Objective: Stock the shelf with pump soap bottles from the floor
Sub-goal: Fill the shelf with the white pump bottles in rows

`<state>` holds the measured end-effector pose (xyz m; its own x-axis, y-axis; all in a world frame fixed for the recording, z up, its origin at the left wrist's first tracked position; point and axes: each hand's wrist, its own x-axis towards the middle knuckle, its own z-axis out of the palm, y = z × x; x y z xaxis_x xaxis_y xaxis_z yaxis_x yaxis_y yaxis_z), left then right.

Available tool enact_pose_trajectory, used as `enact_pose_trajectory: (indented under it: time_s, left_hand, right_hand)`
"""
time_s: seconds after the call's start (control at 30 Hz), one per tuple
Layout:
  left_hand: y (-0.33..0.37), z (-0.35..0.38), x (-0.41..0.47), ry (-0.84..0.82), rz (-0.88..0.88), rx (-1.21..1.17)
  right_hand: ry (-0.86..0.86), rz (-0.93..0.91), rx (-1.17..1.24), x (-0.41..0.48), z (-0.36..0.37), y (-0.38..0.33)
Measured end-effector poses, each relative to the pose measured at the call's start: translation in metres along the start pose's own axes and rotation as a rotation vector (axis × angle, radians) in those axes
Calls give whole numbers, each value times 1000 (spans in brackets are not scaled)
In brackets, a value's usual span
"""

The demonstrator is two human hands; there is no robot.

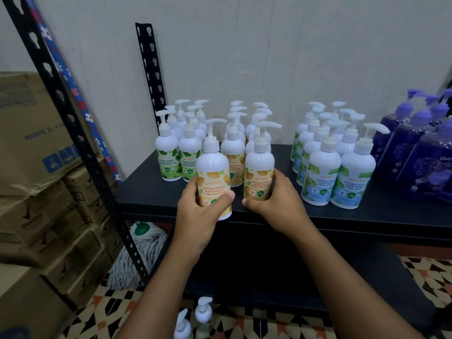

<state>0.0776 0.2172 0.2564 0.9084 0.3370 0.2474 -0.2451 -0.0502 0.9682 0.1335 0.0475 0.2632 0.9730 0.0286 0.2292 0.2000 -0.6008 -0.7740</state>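
Note:
My left hand [199, 211] grips a white pump bottle with an orange label [213, 174], held just in front of the black shelf's [151, 192] front edge. A matching orange-label bottle [259, 172] stands on the shelf in my right hand's [274, 201] grip, at the front of the orange-label rows. Two more pump bottles [203, 314] stand on the patterned floor below, near the bottom edge of the view.
Green-label bottles [168, 157] stand in rows at the shelf's left, cool-mint bottles [322, 177] to the right, purple bottles [420, 162] at the far right. Black uprights [80, 143] frame the shelf. Stacked cardboard boxes [36, 179] and a mop head [144, 250] lie left.

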Motion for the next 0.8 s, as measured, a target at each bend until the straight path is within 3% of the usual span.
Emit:
enact_pose_trajectory:
  time_s: [0.17, 0.33, 0.8]
  left_hand:
    - [2, 5, 16, -77, 85, 176]
    - [-11, 15, 25, -32, 91, 298]
    - [-12, 10, 29, -40, 60, 443]
  right_hand:
    - [-65, 5, -50, 0, -6, 6]
    - [-91, -5, -59, 4, -7, 9]
    - [-67, 17, 16, 5, -10, 9]
